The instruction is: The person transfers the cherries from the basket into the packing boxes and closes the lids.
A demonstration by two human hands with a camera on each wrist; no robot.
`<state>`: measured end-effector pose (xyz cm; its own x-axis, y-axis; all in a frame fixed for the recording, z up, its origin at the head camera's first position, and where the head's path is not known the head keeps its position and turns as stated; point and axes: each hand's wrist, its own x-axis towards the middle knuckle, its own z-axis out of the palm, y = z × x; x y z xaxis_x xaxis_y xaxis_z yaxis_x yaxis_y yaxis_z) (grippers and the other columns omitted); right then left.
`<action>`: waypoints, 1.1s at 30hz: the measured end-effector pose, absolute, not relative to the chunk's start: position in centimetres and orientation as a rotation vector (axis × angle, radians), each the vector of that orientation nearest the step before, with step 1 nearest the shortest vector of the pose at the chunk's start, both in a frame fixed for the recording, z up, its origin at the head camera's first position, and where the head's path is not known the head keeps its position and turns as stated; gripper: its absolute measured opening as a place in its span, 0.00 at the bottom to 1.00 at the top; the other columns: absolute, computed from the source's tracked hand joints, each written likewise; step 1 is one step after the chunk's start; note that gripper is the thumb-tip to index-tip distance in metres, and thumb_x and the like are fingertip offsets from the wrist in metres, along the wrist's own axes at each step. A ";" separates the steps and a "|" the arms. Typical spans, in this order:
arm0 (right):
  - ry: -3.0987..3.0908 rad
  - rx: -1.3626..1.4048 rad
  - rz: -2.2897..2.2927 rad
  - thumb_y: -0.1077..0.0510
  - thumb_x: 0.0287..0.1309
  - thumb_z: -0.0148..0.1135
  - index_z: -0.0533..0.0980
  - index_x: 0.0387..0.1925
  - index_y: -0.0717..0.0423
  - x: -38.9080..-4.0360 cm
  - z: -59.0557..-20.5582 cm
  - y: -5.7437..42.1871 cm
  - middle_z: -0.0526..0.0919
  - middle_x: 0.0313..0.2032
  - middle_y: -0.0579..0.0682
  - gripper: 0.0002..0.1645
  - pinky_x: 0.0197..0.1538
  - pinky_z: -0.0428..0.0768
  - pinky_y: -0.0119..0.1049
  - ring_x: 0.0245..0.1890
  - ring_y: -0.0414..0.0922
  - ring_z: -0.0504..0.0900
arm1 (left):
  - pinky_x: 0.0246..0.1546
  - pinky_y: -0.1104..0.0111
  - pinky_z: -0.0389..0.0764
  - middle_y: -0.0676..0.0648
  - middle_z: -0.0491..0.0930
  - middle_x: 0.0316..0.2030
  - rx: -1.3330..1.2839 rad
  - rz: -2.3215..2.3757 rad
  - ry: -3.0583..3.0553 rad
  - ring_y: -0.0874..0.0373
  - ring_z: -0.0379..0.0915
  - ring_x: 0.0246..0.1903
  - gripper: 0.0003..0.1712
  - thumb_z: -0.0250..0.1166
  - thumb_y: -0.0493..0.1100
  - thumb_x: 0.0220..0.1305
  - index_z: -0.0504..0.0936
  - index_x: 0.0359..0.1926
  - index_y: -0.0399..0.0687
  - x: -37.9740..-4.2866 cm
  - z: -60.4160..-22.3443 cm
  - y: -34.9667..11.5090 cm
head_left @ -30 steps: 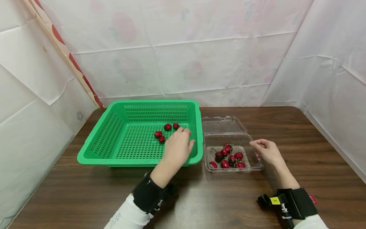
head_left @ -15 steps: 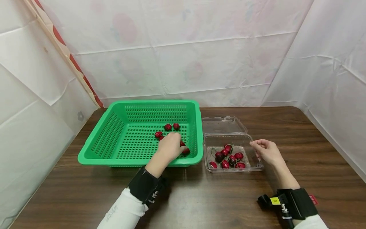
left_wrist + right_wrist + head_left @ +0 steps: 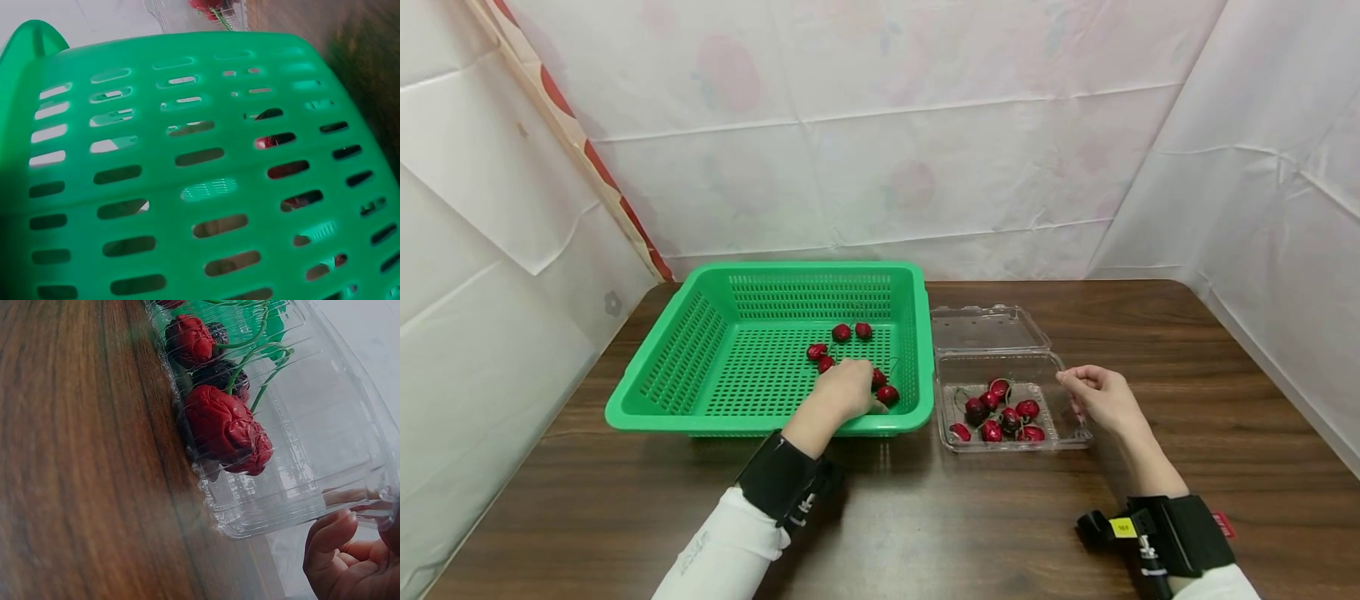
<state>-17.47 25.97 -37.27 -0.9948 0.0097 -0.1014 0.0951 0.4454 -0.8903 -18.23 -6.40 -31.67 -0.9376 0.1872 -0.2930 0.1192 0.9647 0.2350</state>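
Observation:
Inside the right half of a green slotted basket point(image 3: 700, 422), my left hand point(image 3: 844, 388) reaches down among several wrinkled red cherries. Its fingertips are hidden by the hand; in the left wrist view the basket wall point(image 3: 156, 181) blocks most of it. One cherry point(image 3: 887, 395) lies right of the thumb, and another cherry point(image 3: 816, 352) lies at the upper left. My right hand point(image 3: 1103, 400) pinches the right rim of a clear plastic clamshell box point(image 3: 955, 367) between thumb and finger. Several cherries point(image 3: 219, 425) with green stems lie in the box.
The box's hinged lid point(image 3: 988, 329) lies folded back behind it. The box stands close to the basket's right side. Both rest on a dark wooden table point(image 3: 910, 517), with white curtains point(image 3: 865, 150) behind and at the sides.
My left hand has moved left and slightly toward the near side within the basket, uncovering cherries on its right. The right hand keeps its grip on the box rim.

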 end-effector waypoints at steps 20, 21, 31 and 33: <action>2.595 0.057 -1.583 0.52 0.61 0.50 0.66 0.41 0.73 -18.1 -37.0 25.9 0.68 0.15 0.45 0.24 0.19 0.70 0.33 0.13 0.38 0.67 | 0.25 0.67 0.65 0.41 0.73 0.33 0.203 0.178 2.622 0.54 0.65 0.26 0.07 0.59 0.39 0.58 0.77 0.35 0.38 -18.8 -32.1 -6.4; 2.595 0.057 -1.584 0.52 0.61 0.50 0.67 0.41 0.73 -18.1 -37.0 25.9 0.68 0.15 0.45 0.24 0.19 0.70 0.33 0.13 0.38 0.67 | 0.25 0.67 0.65 0.41 0.73 0.33 0.199 0.172 2.620 0.54 0.65 0.26 0.07 0.59 0.39 0.58 0.77 0.35 0.38 -18.8 -32.1 -6.4; 2.598 0.050 -1.589 0.53 0.62 0.50 0.66 0.41 0.74 -18.1 -37.0 25.9 0.68 0.14 0.44 0.23 0.18 0.70 0.32 0.13 0.37 0.66 | 0.26 0.67 0.65 0.40 0.74 0.38 0.228 0.132 2.643 0.54 0.63 0.29 0.08 0.53 0.33 0.60 0.75 0.40 0.37 -18.7 -31.9 -6.2; 2.599 0.051 -1.583 0.53 0.62 0.50 0.66 0.41 0.74 -18.1 -37.0 25.9 0.68 0.14 0.44 0.23 0.18 0.70 0.32 0.13 0.37 0.66 | 0.26 0.67 0.65 0.41 0.74 0.36 0.229 0.137 2.651 0.54 0.63 0.29 0.08 0.52 0.32 0.60 0.76 0.40 0.37 -18.7 -31.9 -6.2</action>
<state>-18.12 25.91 -37.04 -0.9947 -0.0221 -0.1008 0.0794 0.4597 -0.8845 -18.67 -6.16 -31.93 -0.8745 0.1854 -0.4483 0.1382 0.9810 0.1360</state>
